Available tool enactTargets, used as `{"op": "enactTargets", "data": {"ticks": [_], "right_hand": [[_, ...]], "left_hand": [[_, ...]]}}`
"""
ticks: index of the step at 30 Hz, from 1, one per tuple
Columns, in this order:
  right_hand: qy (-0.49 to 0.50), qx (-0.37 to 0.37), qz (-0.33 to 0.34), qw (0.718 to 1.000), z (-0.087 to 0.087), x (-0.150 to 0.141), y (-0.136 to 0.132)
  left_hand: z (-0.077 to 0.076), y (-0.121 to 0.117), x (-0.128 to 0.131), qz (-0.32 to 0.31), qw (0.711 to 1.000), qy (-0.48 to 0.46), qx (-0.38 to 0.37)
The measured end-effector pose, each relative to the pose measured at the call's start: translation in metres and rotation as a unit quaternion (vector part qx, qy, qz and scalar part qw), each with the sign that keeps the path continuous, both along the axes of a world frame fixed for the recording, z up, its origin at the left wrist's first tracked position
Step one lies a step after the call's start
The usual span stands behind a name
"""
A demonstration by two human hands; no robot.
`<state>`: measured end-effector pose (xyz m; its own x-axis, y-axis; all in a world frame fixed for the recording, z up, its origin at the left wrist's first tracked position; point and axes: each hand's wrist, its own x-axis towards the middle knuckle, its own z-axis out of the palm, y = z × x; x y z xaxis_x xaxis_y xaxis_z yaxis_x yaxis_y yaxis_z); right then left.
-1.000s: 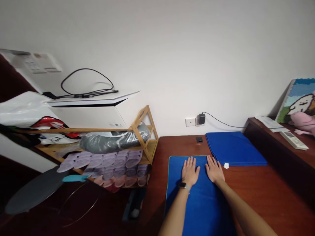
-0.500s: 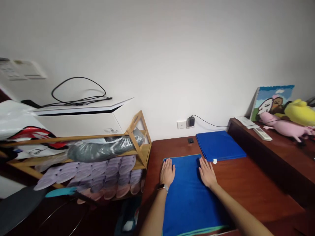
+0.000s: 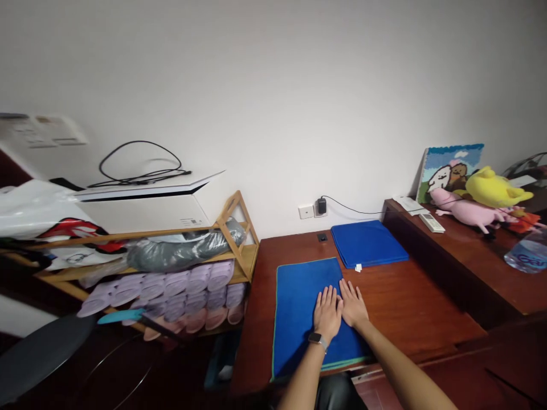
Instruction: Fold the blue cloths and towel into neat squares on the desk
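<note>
A blue towel with green edging lies flat and folded on the reddish-brown wooden desk. My left hand rests palm down on the towel, fingers stretched out, with a watch on its wrist. Right beside it, my right hand lies flat along the towel's right edge, fingers out. The two hands touch or nearly touch at the thumbs. Behind them, near the wall, is a folded stack of blue cloth with a small white tag.
To the left, a wooden rack carries a white box, a black cable and rows of purple slippers. A raised ledge at right holds a remote, plush toys, a painting and a plastic bottle.
My left hand has moved right and nearer to me, from the towel's left edge to beside my right hand. The right hand has come slightly nearer. The view has shifted right.
</note>
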<state>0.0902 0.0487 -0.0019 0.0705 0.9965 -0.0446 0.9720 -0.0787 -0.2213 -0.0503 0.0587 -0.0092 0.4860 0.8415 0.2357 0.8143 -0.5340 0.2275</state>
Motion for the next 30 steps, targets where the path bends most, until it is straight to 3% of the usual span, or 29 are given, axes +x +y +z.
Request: {"op": "enactTargets", "data": {"ticks": [2,8,11,15,19,23,26,30], "right_hand": [[0.002,0.006,-0.008,1.0,-0.003,0.0,-0.002],[0.014,0.002,-0.02,1.0,0.001,-0.003,0.003],[0.014,-0.019,-0.029,0.999,0.012,-0.005,-0.003],[0.018,0.039,-0.02,0.999,0.007,-0.005,-0.041],[0.027,0.059,0.02,0.998,-0.015,-0.003,-0.088],[0.027,0.035,0.028,0.999,-0.018,-0.005,-0.102],[0.029,0.042,0.023,0.998,-0.012,-0.007,-0.1],[0.039,0.053,0.019,0.998,-0.007,-0.009,-0.099]], "left_hand": [[-0.005,-0.008,-0.026,0.031,0.999,0.01,-0.004],[-0.01,-0.016,-0.156,0.187,0.981,0.043,0.03],[-0.004,-0.026,-0.183,0.213,0.975,0.052,0.032],[0.009,-0.044,-0.164,0.174,0.981,0.022,0.078],[0.017,-0.061,-0.098,0.036,0.996,0.004,0.076],[0.014,-0.071,-0.043,-0.033,0.999,0.022,0.014],[0.007,-0.075,-0.051,-0.009,0.999,0.04,-0.011],[-0.002,-0.082,-0.117,0.067,0.996,0.062,0.009]]}}
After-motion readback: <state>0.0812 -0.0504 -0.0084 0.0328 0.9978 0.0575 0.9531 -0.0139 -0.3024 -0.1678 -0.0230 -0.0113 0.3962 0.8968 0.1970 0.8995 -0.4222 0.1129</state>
